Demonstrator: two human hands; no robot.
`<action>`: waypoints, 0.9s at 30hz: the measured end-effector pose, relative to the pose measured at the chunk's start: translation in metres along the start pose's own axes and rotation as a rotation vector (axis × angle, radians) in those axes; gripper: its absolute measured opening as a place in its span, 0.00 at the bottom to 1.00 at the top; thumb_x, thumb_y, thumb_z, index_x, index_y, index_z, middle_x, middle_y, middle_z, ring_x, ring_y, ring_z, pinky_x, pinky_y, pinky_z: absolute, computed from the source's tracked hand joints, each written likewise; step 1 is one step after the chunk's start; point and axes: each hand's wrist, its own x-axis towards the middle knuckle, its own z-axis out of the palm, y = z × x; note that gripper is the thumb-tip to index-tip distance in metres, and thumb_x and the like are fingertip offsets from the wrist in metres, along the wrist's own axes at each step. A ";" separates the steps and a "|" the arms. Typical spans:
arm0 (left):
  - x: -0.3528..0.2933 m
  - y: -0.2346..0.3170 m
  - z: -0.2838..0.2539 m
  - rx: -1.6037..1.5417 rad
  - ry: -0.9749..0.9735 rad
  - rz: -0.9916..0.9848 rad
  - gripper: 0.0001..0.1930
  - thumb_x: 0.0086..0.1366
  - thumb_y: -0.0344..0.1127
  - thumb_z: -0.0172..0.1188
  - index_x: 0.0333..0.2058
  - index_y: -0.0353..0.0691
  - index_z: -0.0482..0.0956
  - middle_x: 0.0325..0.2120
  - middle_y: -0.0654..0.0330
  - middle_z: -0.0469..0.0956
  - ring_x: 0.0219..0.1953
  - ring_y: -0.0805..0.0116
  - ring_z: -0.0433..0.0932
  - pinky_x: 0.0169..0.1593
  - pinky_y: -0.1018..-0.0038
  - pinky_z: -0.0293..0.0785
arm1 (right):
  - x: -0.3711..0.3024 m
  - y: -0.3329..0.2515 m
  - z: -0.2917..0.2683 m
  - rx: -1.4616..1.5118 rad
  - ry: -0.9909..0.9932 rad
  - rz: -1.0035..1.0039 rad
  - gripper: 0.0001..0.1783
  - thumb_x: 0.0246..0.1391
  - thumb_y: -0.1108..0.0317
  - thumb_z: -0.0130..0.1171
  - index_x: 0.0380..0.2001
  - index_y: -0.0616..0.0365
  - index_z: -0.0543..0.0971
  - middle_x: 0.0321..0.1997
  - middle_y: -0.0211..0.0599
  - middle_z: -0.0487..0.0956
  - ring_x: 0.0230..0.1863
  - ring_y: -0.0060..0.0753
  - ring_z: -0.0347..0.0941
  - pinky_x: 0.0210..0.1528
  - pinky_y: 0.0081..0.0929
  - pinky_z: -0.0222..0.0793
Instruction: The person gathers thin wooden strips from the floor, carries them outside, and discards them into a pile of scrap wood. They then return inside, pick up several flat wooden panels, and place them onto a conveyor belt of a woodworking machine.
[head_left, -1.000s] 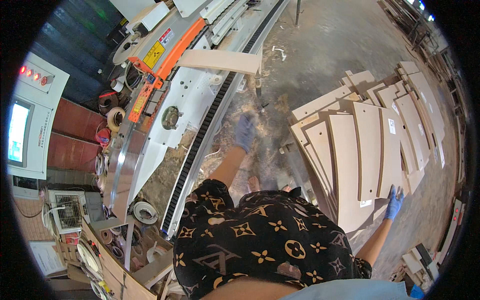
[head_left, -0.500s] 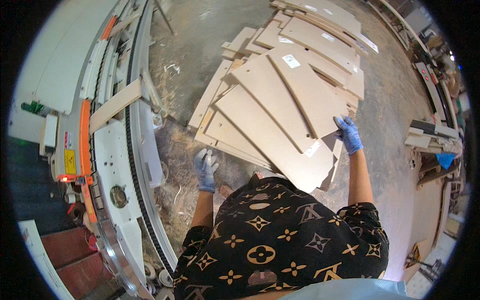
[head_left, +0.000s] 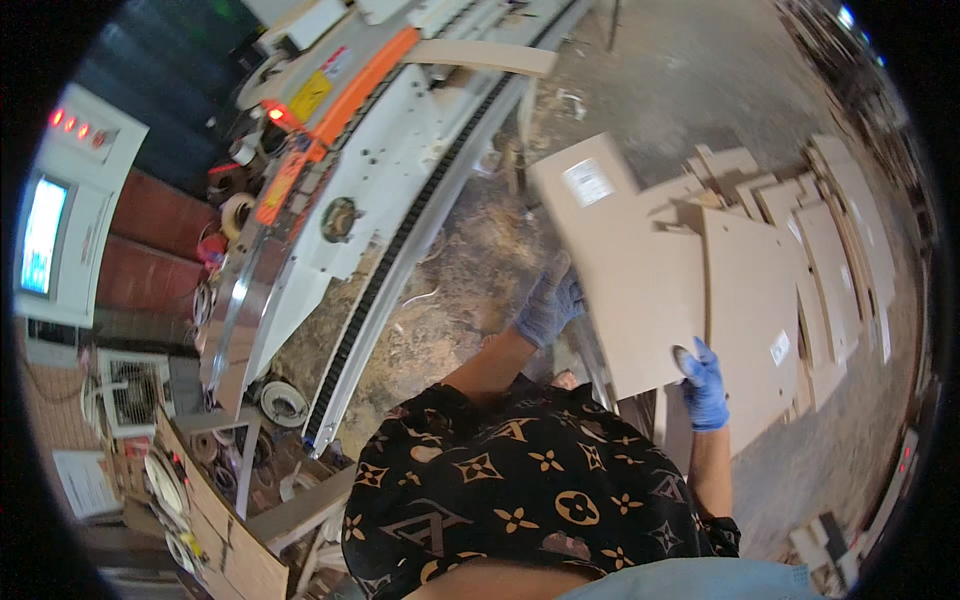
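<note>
I hold a flat beige wood panel (head_left: 640, 300) with a white label near its far end, tilted in front of my body. Gloved in blue-grey, my left hand (head_left: 550, 302) is closed at the panel's left edge, its fingertips partly hidden. My right hand (head_left: 703, 388), in a blue glove, pinches the near right corner, thumb on top. Directly to the right, a stack of similar panels (head_left: 755, 290) lies fanned out, several bearing white labels; the held panel covers part of it.
On the left runs a long white machine (head_left: 300, 270) with an orange rail and a black chain track (head_left: 410, 215). A loose strip of board (head_left: 480, 56) lies across it. A control cabinet (head_left: 75, 210) with a lit screen stands far left. Tape rolls (head_left: 283, 402) sit below the machine.
My view has swung left toward the machine. One panel has come off the fanned stack and is now between both hands. My left hand, earlier free and open, has closed on its edge.
</note>
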 end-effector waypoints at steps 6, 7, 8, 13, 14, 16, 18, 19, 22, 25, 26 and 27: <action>-0.035 0.111 -0.114 -0.019 0.675 0.331 0.28 0.59 0.47 0.56 0.55 0.41 0.62 0.47 0.55 0.71 0.43 0.57 0.73 0.45 0.61 0.73 | 0.099 0.058 0.151 -0.042 -0.274 0.110 0.19 0.52 0.64 0.58 0.46 0.59 0.73 0.39 0.28 0.76 0.41 0.20 0.70 0.44 0.20 0.66; -0.041 0.132 -0.134 0.013 0.707 0.439 0.27 0.59 0.46 0.56 0.54 0.42 0.62 0.46 0.57 0.71 0.43 0.58 0.73 0.43 0.61 0.74 | 0.114 0.073 0.175 -0.030 -0.203 0.134 0.21 0.52 0.64 0.58 0.49 0.57 0.71 0.41 0.28 0.76 0.41 0.20 0.70 0.43 0.21 0.67; -0.051 0.153 -0.153 0.045 0.742 0.545 0.26 0.59 0.46 0.56 0.54 0.43 0.62 0.46 0.58 0.70 0.43 0.58 0.73 0.42 0.62 0.75 | 0.126 0.088 0.198 -0.018 -0.160 0.160 0.23 0.52 0.64 0.58 0.51 0.56 0.70 0.42 0.29 0.75 0.42 0.21 0.70 0.41 0.21 0.67; -0.088 0.256 -0.222 0.064 0.901 0.634 0.27 0.60 0.46 0.56 0.55 0.46 0.61 0.48 0.57 0.70 0.44 0.57 0.73 0.42 0.59 0.74 | 0.163 0.147 0.299 0.215 -0.401 0.288 0.24 0.55 0.69 0.54 0.56 0.50 0.64 0.48 0.29 0.72 0.45 0.28 0.71 0.45 0.26 0.69; -0.087 0.273 -0.234 0.101 0.921 0.658 0.27 0.60 0.47 0.55 0.55 0.44 0.61 0.48 0.56 0.69 0.45 0.56 0.72 0.44 0.58 0.73 | 0.166 0.154 0.317 0.147 -0.374 0.310 0.24 0.55 0.68 0.54 0.56 0.50 0.64 0.49 0.30 0.72 0.46 0.28 0.70 0.47 0.27 0.68; -0.083 0.304 -0.257 0.121 0.904 0.708 0.27 0.61 0.47 0.54 0.56 0.45 0.61 0.48 0.56 0.70 0.45 0.56 0.73 0.45 0.58 0.73 | 0.174 0.160 0.350 0.036 -0.360 0.327 0.26 0.55 0.67 0.55 0.57 0.50 0.64 0.51 0.31 0.70 0.48 0.29 0.68 0.49 0.29 0.66; -0.077 0.331 -0.281 0.095 0.825 0.766 0.25 0.61 0.46 0.54 0.55 0.48 0.61 0.47 0.58 0.70 0.43 0.57 0.74 0.41 0.58 0.75 | 0.185 0.159 0.380 -0.046 -0.427 0.347 0.28 0.54 0.65 0.57 0.58 0.51 0.63 0.53 0.35 0.69 0.50 0.30 0.66 0.51 0.31 0.64; -0.073 0.344 -0.294 0.066 0.846 0.717 0.24 0.62 0.45 0.54 0.55 0.47 0.61 0.47 0.58 0.70 0.43 0.58 0.74 0.41 0.58 0.75 | 0.190 0.159 0.394 -0.026 -0.452 0.347 0.29 0.54 0.64 0.57 0.59 0.52 0.62 0.54 0.35 0.69 0.51 0.29 0.64 0.54 0.29 0.61; -0.063 0.376 -0.331 0.027 0.848 0.618 0.24 0.62 0.46 0.52 0.54 0.45 0.63 0.47 0.57 0.71 0.44 0.58 0.73 0.44 0.59 0.74 | 0.206 0.156 0.429 -0.207 -0.444 0.171 0.30 0.56 0.63 0.54 0.61 0.49 0.59 0.56 0.28 0.67 0.53 0.27 0.65 0.54 0.29 0.62; -0.052 0.396 -0.356 -0.017 0.821 0.556 0.24 0.62 0.48 0.52 0.54 0.43 0.65 0.48 0.55 0.71 0.47 0.56 0.72 0.49 0.58 0.71 | 0.217 0.162 0.453 -0.068 -0.426 0.252 0.31 0.56 0.63 0.54 0.62 0.50 0.57 0.57 0.27 0.66 0.53 0.25 0.65 0.54 0.27 0.62; -0.050 0.400 -0.361 -0.062 0.824 0.513 0.25 0.61 0.50 0.52 0.53 0.43 0.66 0.49 0.55 0.71 0.48 0.54 0.72 0.51 0.57 0.70 | 0.222 0.163 0.457 -0.025 -0.406 0.268 0.32 0.56 0.63 0.54 0.62 0.50 0.57 0.57 0.26 0.66 0.53 0.24 0.65 0.54 0.26 0.62; -0.048 0.403 -0.364 -0.107 0.826 0.471 0.26 0.61 0.52 0.52 0.53 0.42 0.66 0.49 0.54 0.72 0.49 0.53 0.71 0.52 0.56 0.68 | 0.225 0.163 0.459 0.017 -0.396 0.276 0.31 0.55 0.64 0.55 0.61 0.52 0.58 0.54 0.27 0.67 0.51 0.22 0.65 0.54 0.25 0.63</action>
